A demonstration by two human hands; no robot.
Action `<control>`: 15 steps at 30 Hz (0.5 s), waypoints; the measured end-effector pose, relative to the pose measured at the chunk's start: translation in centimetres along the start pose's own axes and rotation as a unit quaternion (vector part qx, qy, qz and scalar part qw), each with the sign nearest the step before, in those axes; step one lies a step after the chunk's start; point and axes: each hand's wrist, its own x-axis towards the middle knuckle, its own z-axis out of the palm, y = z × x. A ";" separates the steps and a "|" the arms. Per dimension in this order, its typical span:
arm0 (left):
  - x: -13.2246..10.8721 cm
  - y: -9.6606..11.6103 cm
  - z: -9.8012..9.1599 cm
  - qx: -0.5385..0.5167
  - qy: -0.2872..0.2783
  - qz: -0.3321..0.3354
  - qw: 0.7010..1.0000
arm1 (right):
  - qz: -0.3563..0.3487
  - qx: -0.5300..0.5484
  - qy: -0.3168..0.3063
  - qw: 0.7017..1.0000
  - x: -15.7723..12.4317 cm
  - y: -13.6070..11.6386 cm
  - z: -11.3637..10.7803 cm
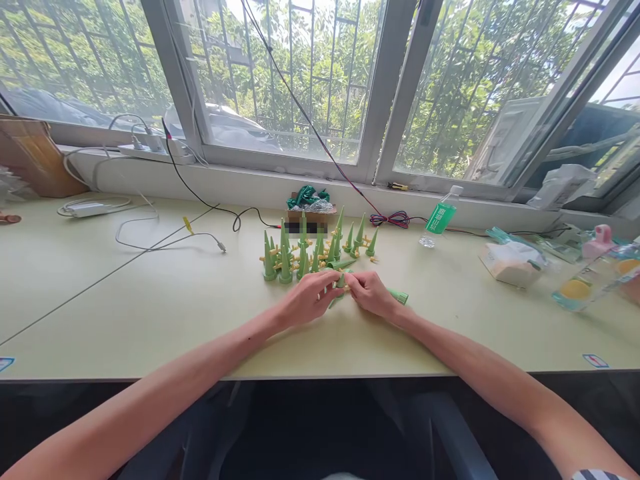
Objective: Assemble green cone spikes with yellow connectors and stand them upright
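Note:
My left hand is closed around a small green plastic cone just above the table. Close against it, my right hand is pinched at the cone's side, where a bit of yellow shows; the fingers hide most of what they grip. Beyond my hands stand several upright green cones with yellow cross-shaped pieces among them. One green cone lies on its side right behind my fingers. Another ribbed green piece lies by my right wrist, partly covered by it.
A small cardboard box with green and clear wrapping stands behind the cones. To the right are a green-labelled bottle, a tissue pack and a clear jug. A white cable runs across the left of the table.

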 end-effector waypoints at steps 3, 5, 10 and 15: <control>0.3 0.2 0.0 -0.054 0.033 -0.057 0.996 | -0.016 -0.014 0.031 0.999 0.0 -0.1 -0.2; 0.5 0.4 -0.1 -0.111 0.041 -0.098 0.988 | -0.027 -0.022 0.040 0.999 0.0 0.0 -0.4; 0.9 0.7 -0.7 -0.271 0.030 -0.186 0.944 | -0.085 -0.018 -0.005 0.996 -0.1 0.0 -0.9; 0.9 0.7 -0.9 -0.333 0.012 -0.225 0.916 | -0.160 -0.044 -0.011 0.986 -0.2 0.0 -1.0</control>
